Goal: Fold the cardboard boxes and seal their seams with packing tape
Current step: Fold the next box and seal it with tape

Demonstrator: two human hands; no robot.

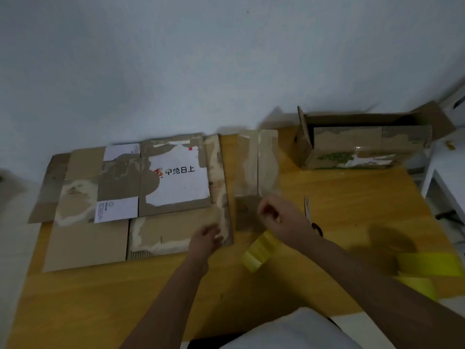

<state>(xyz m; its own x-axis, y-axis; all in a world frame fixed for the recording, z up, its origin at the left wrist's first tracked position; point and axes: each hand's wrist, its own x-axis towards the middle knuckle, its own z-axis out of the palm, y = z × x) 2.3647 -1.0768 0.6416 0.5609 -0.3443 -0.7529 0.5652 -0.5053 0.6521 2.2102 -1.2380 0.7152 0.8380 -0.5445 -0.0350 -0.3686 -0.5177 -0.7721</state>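
Note:
A stack of flattened cardboard boxes (pixel 156 197) lies on the left half of the wooden table (pixel 352 197); the top one has a white printed panel. My left hand (pixel 205 239) rests with loosely bent fingers at the stack's right edge. A smaller flat cardboard piece (pixel 256 162), blurred by motion, lies just right of the stack. My right hand (pixel 279 215) has curled fingers at its near edge and seems to grip it. A yellow tape roll (pixel 259 250) lies under my right wrist.
An assembled open box (pixel 364 147) lies at the back right of the table. More yellow tape (pixel 427 265) sits at the right edge. A dark small object, perhaps scissors (pixel 315 226), lies beside my right forearm. A white stand (pixel 442 172) is to the right.

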